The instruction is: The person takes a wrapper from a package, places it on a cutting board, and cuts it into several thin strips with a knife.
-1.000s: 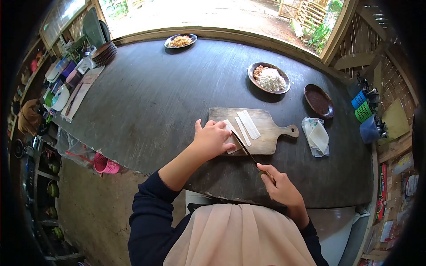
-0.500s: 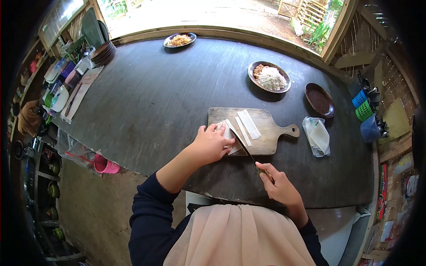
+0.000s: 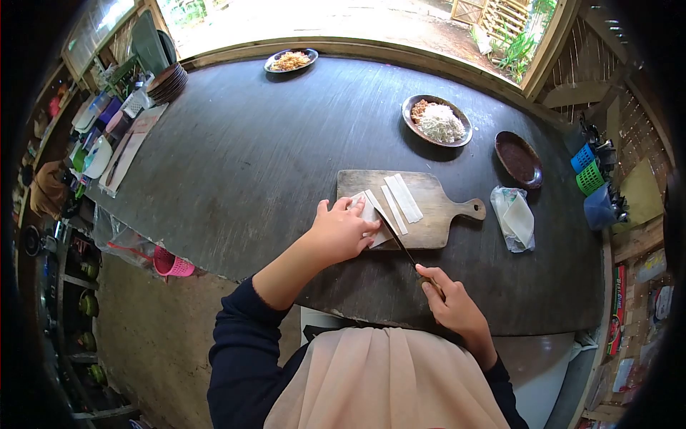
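A wooden cutting board (image 3: pixel 436 214) lies on the dark round table (image 3: pixel 271 150). White wrapper strips (image 3: pixel 400 196) lie on the board. My left hand (image 3: pixel 341 230) presses flat on a white wrapper sheet (image 3: pixel 369 213) at the board's near left corner. A knife (image 3: pixel 397 239) is gripped in my right hand (image 3: pixel 450 304), its blade slanting up across the sheet's right edge beside my left fingers.
A bag of white wrappers (image 3: pixel 514 218) lies right of the board. Behind it sit a dark bowl (image 3: pixel 519 159), a plate of shredded filling (image 3: pixel 437 120) and a far plate of food (image 3: pixel 290 61). Stacked plates (image 3: pixel 168 84) and containers crowd the left edge; baskets (image 3: pixel 587 170) stand right.
My left hand slid slightly left and down on the sheet, uncovering more of it. The knife blade drew back a little toward me.
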The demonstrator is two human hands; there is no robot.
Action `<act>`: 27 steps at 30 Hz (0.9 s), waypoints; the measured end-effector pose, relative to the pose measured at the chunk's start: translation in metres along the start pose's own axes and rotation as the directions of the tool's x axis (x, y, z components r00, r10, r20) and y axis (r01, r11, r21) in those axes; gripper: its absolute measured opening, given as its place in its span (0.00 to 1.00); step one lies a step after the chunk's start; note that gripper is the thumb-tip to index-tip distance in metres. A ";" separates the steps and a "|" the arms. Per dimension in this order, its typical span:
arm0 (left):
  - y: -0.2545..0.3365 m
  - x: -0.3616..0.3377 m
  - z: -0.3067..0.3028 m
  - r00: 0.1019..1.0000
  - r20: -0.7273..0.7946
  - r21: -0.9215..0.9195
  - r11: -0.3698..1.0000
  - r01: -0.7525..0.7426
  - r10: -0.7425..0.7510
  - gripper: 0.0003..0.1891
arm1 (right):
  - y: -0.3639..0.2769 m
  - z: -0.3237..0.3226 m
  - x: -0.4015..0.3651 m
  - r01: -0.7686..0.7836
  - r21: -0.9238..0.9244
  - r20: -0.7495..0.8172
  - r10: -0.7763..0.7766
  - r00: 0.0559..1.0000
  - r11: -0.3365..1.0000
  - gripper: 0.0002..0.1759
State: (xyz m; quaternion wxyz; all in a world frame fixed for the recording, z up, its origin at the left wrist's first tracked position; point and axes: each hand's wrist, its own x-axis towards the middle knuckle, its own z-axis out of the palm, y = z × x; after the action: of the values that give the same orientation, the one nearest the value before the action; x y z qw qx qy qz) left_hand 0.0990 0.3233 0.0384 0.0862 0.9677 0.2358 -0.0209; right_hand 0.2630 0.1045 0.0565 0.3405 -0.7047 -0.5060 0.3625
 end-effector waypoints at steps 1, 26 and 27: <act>-0.001 0.000 0.001 1.000 0.001 -0.003 1.000 -0.003 0.003 0.20 | -0.001 0.000 0.000 -0.022 0.003 0.007 0.022 1.000 1.000 0.19; 0.003 -0.001 -0.002 1.000 -0.003 0.017 1.000 0.008 -0.008 0.20 | 0.004 -0.004 -0.037 -0.108 0.010 -0.008 0.108 0.994 0.994 0.19; 0.003 -0.001 -0.002 1.000 -0.004 0.015 1.000 0.007 -0.007 0.20 | 0.006 -0.003 -0.039 -0.084 0.024 -0.027 0.084 0.996 0.996 0.19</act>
State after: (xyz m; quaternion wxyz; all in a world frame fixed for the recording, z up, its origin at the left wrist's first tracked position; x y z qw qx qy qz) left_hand 0.0991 0.3205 0.0407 0.0783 0.9676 0.2393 -0.0208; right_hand 0.2593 0.0650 0.0597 0.3401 -0.7265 -0.4668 0.3722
